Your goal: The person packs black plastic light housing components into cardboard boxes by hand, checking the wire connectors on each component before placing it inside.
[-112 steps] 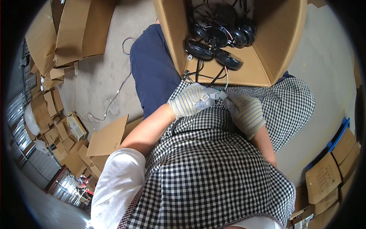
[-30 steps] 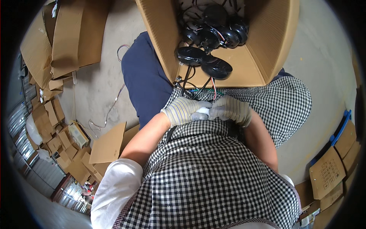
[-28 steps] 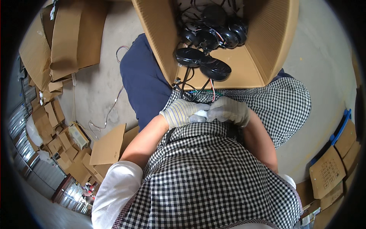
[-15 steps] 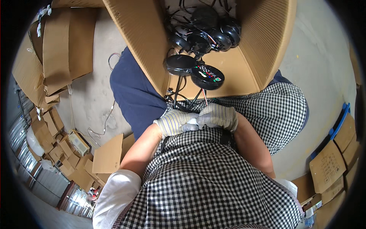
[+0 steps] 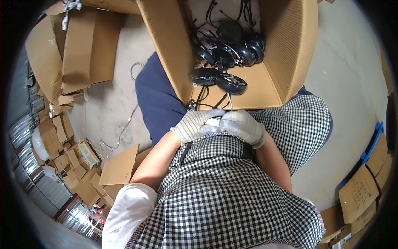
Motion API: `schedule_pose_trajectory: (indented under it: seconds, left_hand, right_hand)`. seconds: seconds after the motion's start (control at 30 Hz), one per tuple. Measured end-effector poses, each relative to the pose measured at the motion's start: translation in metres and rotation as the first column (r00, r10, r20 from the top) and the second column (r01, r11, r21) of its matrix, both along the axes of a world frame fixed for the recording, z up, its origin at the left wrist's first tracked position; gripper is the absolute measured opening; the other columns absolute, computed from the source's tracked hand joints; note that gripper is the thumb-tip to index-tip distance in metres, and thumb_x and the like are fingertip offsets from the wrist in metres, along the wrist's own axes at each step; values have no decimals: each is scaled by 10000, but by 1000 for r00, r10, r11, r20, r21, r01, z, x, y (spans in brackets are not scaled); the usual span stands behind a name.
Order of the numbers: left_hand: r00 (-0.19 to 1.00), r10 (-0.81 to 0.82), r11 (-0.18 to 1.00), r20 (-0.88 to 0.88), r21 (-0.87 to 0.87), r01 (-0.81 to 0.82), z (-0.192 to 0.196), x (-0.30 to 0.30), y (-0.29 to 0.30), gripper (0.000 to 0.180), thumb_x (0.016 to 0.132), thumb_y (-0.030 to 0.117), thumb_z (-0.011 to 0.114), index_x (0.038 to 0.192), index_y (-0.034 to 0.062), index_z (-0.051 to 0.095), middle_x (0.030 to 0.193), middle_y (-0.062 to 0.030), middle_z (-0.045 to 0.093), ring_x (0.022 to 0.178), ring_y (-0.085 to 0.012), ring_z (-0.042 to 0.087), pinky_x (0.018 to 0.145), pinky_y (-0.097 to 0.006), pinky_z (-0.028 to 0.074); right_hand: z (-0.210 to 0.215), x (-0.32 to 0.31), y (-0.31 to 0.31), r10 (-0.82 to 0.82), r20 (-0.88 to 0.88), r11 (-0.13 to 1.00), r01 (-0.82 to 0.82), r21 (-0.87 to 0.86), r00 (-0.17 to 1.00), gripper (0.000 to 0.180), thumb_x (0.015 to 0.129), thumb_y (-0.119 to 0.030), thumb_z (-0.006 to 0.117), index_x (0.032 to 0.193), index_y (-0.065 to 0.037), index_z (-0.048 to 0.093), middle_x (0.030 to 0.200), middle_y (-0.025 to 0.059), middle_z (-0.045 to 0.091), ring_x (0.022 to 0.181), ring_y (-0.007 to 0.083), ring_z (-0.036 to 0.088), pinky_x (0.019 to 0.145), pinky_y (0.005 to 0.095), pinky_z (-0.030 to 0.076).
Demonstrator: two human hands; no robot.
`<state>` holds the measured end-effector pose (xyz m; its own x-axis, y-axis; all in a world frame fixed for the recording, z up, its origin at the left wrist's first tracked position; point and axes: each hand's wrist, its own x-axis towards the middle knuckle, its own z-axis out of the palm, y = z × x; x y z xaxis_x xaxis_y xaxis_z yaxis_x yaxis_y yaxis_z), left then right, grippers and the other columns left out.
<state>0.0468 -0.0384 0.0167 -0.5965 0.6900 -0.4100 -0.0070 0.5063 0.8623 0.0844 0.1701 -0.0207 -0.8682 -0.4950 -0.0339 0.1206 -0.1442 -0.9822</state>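
Close to my apron, my left hand (image 5: 191, 126) and my right hand (image 5: 243, 127), both in striped work gloves, meet with closed fingers. Between them both grip a white connector (image 5: 213, 122), partly covered by the fingertips. Red, white and dark wires (image 5: 229, 101) run up from my right hand toward a round black display unit (image 5: 231, 83) whose face shows small coloured marks. Beside it, overlapping on the left, lies a second round black unit (image 5: 204, 76). Both rest inside the open cardboard box (image 5: 260, 93), near its front edge.
Deeper in the box, several more black round units (image 5: 230, 33) lie with tangled cables. Flattened cartons (image 5: 78, 50) stand at left, with a cable (image 5: 120, 135) on the floor. Cartons and a blue strip (image 5: 375, 141) are at right. My knees flank the box.
The view has shifted slightly, so the box and units appear a little further right and lower. My hands are still together, with more of the white connector showing between them.
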Motion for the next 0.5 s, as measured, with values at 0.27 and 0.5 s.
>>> schedule_pose_trajectory:
  seconds: [0.27, 0.5]
  left_hand:
    - [905, 161, 797, 395, 489, -355, 157, -116, 69, 320, 900, 224, 618, 1143, 20, 576, 801, 64, 516, 688, -20, 479, 637, -170, 392]
    - [731, 403, 851, -551, 519, -79, 292, -272, 166, 339, 947, 321, 473, 976, 6, 595, 654, -17, 494, 606, -116, 484, 591, -261, 410]
  right_hand:
    - [56, 35, 64, 229, 85, 833, -150, -532, 970, 354, 873, -277, 604, 884, 73, 659, 662, 54, 592, 522, 90, 486, 447, 220, 348]
    - [60, 39, 33, 374, 400, 853, -142, -502, 837, 312, 908, -274, 595, 940, 30, 657, 600, -44, 466, 481, 28, 333, 429, 188, 260]
